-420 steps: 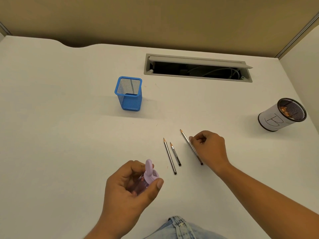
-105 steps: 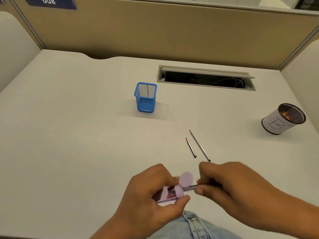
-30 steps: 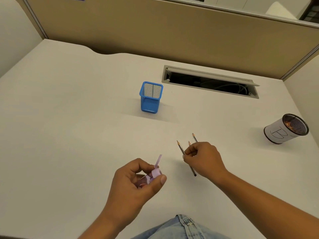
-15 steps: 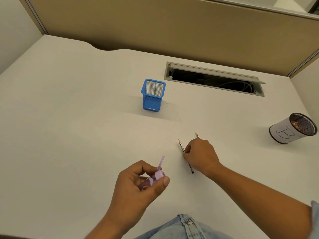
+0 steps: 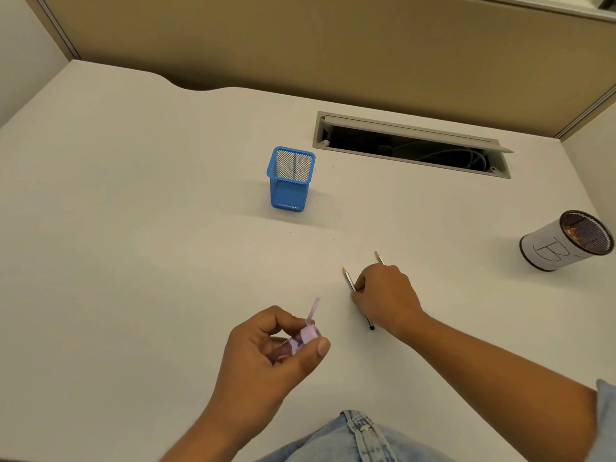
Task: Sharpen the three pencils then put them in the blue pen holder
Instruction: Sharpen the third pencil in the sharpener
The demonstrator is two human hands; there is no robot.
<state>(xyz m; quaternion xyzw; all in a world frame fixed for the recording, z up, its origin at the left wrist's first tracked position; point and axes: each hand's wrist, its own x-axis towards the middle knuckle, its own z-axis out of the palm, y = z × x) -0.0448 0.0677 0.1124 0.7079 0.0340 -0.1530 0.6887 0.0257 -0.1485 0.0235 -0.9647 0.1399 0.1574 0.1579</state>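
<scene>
On the desk (image 5: 133, 261), right hand (image 5: 386, 296) grip pinches a pencil (image 5: 348, 280); left hand (image 5: 270, 355) clasps the sharpener (image 5: 301, 341).

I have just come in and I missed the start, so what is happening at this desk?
A person is sharpening pencils. The left hand holds a lilac sharpener, lid open. The right hand rests on pencils lying on the white desk; two tips show. The blue pen holder stands upright and looks empty.
</scene>
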